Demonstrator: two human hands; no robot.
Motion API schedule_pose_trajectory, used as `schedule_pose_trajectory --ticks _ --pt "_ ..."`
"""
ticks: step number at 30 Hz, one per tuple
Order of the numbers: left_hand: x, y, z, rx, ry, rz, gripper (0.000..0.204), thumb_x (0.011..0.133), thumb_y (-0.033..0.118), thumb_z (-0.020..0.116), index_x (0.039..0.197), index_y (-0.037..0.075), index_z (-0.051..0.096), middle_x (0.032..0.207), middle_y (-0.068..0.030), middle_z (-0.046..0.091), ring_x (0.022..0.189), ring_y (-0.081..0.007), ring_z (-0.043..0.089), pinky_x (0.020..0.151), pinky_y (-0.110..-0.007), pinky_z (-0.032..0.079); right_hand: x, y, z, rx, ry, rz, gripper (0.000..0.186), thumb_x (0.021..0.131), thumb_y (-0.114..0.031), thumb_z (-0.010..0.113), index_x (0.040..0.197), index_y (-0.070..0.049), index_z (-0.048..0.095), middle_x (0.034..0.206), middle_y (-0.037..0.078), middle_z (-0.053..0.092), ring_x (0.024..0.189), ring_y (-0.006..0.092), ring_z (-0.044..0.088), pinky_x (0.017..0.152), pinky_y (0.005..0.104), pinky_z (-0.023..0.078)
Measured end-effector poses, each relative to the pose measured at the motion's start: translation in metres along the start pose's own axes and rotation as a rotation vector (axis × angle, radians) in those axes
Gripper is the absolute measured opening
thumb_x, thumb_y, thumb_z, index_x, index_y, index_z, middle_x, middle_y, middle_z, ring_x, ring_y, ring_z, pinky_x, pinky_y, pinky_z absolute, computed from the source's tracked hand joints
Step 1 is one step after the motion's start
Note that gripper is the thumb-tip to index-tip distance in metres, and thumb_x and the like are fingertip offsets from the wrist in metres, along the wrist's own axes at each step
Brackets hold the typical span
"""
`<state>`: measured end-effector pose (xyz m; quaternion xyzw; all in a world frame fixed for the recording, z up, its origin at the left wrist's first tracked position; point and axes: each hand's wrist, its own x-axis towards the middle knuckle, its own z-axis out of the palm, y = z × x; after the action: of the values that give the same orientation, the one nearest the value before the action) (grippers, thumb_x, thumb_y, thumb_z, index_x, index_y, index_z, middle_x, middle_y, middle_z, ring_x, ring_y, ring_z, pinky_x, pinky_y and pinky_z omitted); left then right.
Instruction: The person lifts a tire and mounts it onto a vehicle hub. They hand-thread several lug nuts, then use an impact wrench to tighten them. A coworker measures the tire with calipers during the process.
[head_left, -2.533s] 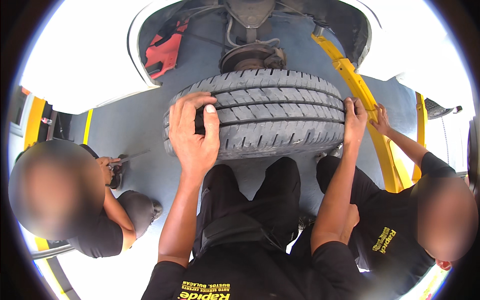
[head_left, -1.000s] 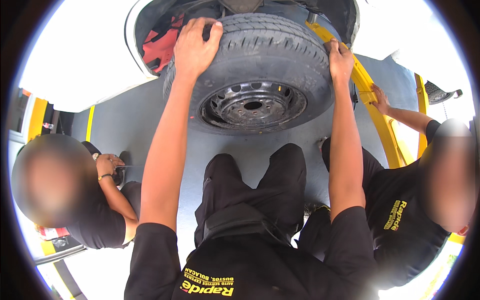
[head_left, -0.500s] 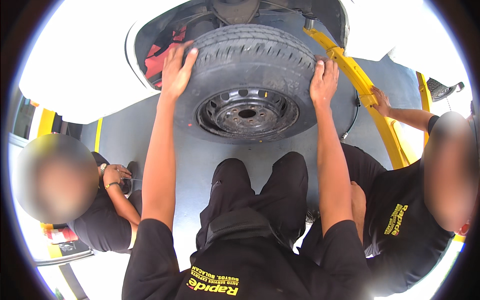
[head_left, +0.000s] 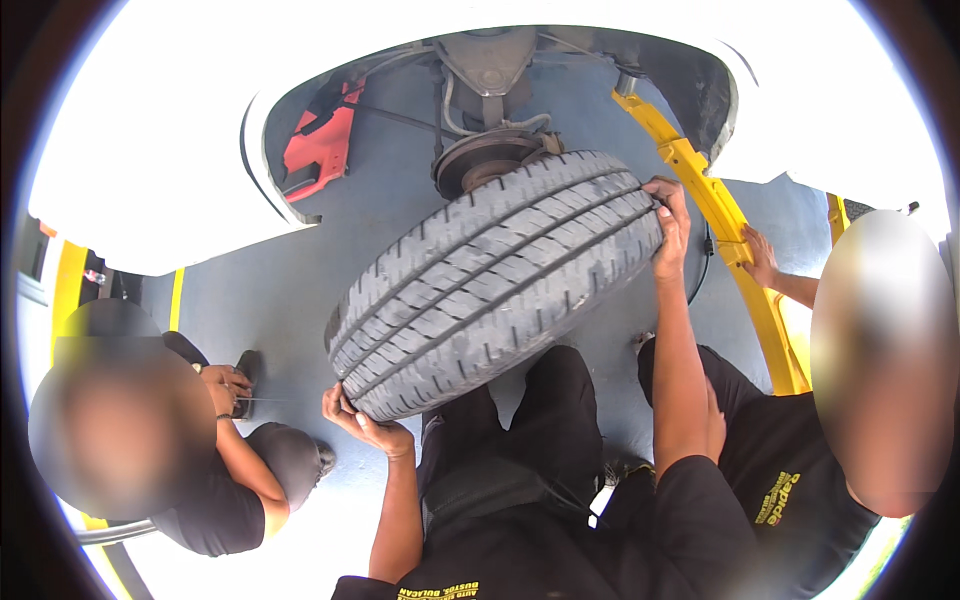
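The tire [head_left: 500, 285] was in front of the brake disc [head_left: 485, 160], slanted, with its left end nearer to the person's body. Both hands gripped it, one at each end. The left hand [head_left: 370, 420] had its fingers curled against the near end, and its forearm was close to the body. The right hand [head_left: 671, 220] was further forward, its fingers bent around the far end, the forearm stretched out. To the right, a co-worker's hand [head_left: 761, 258] rested on a yellow lift arm [head_left: 712, 195].

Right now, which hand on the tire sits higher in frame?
The person's right hand, at the tire's upper right end; the left hand is at its lower left end, nearer the frame's bottom.
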<state>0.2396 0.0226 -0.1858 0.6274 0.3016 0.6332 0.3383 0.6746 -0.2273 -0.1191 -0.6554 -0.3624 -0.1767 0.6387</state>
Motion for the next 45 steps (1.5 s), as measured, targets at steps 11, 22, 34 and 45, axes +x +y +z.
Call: schedule_pose_trajectory --ticks 11,22,34,45 --pt "0.022 0.043 0.090 0.100 -0.282 0.190 0.067 0.099 0.058 0.052 0.124 -0.003 0.067 0.125 -0.0216 0.054 0.122 -0.0350 0.052 0.107 -0.052 0.042 -0.079 0.083 -0.113 0.422 0.347 0.352 0.037 0.095 -0.026 0.047 0.116 0.000 0.064 0.122 0.012 0.064 0.122 0.0244 0.059 0.113 0.0405 0.043" --pt "0.124 -0.043 0.157 -0.164 -0.398 0.177 0.066 0.098 0.055 0.046 0.123 -0.004 0.065 0.125 -0.0186 0.061 0.121 -0.0318 0.058 0.109 -0.047 0.043 -0.137 -0.009 -0.074 0.138 0.593 0.332 0.032 0.090 -0.022 0.054 0.111 0.002 0.062 0.118 0.012 0.059 0.118 0.0228 0.055 0.110 0.0370 0.039" --pt "0.071 -0.137 0.030 -0.099 -0.098 0.079 0.072 0.103 0.061 0.041 0.142 0.001 0.052 0.142 -0.0114 0.054 0.137 -0.0269 0.053 0.118 -0.049 0.043 -0.051 -0.054 0.012 -0.131 0.193 0.026 0.031 0.089 -0.020 0.058 0.104 0.003 0.072 0.112 0.021 0.069 0.109 0.0331 0.063 0.102 0.0425 0.047" --pt "-0.018 -0.058 0.040 -0.152 0.020 0.078 0.068 0.093 0.064 0.056 0.129 0.007 0.058 0.135 -0.0107 0.049 0.135 -0.0266 0.049 0.123 -0.053 0.033 -0.050 0.052 -0.058 0.103 0.231 0.132 0.035 0.086 -0.024 0.054 0.101 0.006 0.065 0.115 0.019 0.064 0.111 0.0273 0.058 0.107 0.0383 0.040"
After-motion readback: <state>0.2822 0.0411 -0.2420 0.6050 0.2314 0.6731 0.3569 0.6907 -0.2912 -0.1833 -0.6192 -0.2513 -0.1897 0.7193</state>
